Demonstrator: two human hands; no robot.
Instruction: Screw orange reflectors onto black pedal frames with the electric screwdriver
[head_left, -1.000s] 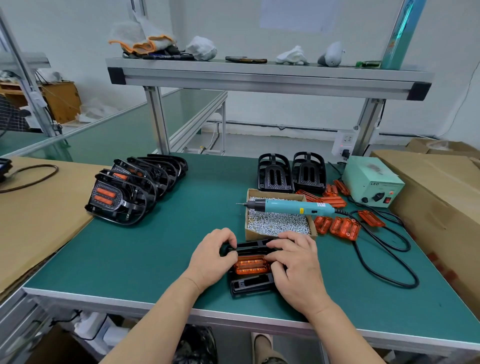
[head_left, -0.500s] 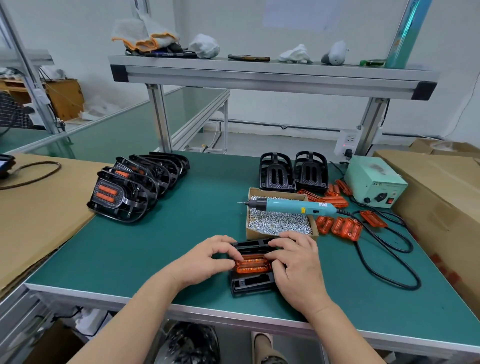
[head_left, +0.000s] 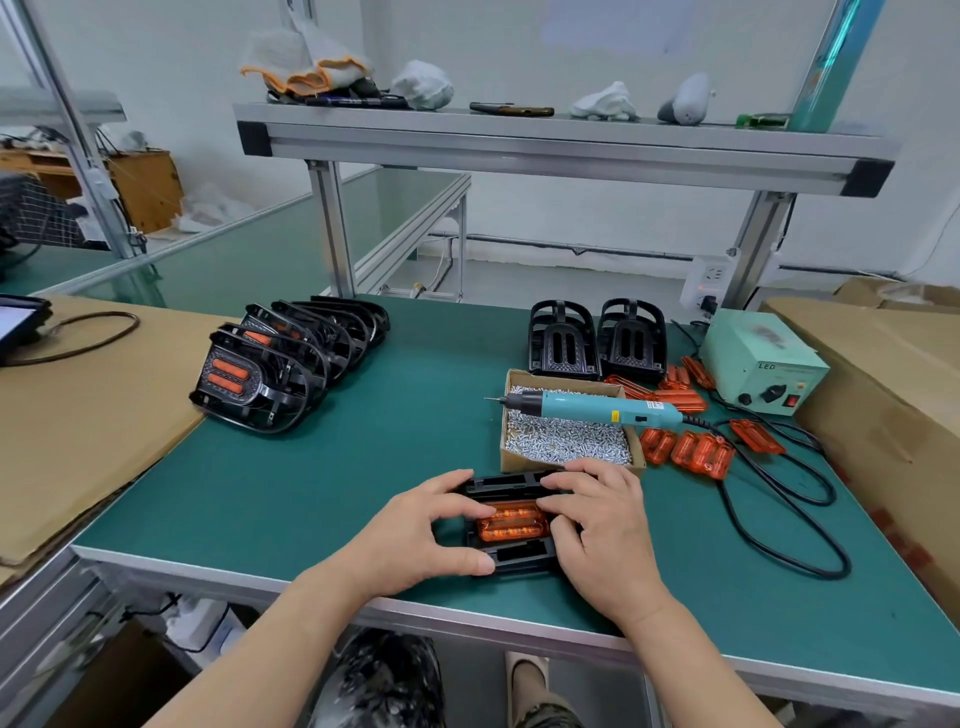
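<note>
the left grip (head_left: 415, 530) is closed on the left end of a black pedal frame (head_left: 514, 558), with its thumb along the near edge and its fingers curled over the far edge. the right grip (head_left: 602, 525) clasps the frame's right end – fingers bent over the top, one fingertip touching the orange reflector (head_left: 511, 522). that reflector sits in the middle of the frame, between the two grips. the frame lies flat on the green worktop (head_left: 311, 493), close to its front edge.

just beyond the right grip stands an open cardboard box of screws (head_left: 561, 441). the electric screwdriver (head_left: 592, 408) lies across that box, its bit pointing toward the left-grip side. its black cable (head_left: 779, 519) loops over the worktop, outward from the right grip. loose reflectors (head_left: 691, 449) lie scattered beyond and outward of the right grip, beside the box. further back on that side is a pale green power unit (head_left: 763, 369).

beyond the box, two bare frames (head_left: 597, 338) stand upright, side by side and touching. well beyond and outward of the left grip, a row of pedals (head_left: 280, 364) leans one against the next – the nearest shows two orange reflectors fitted.
</note>
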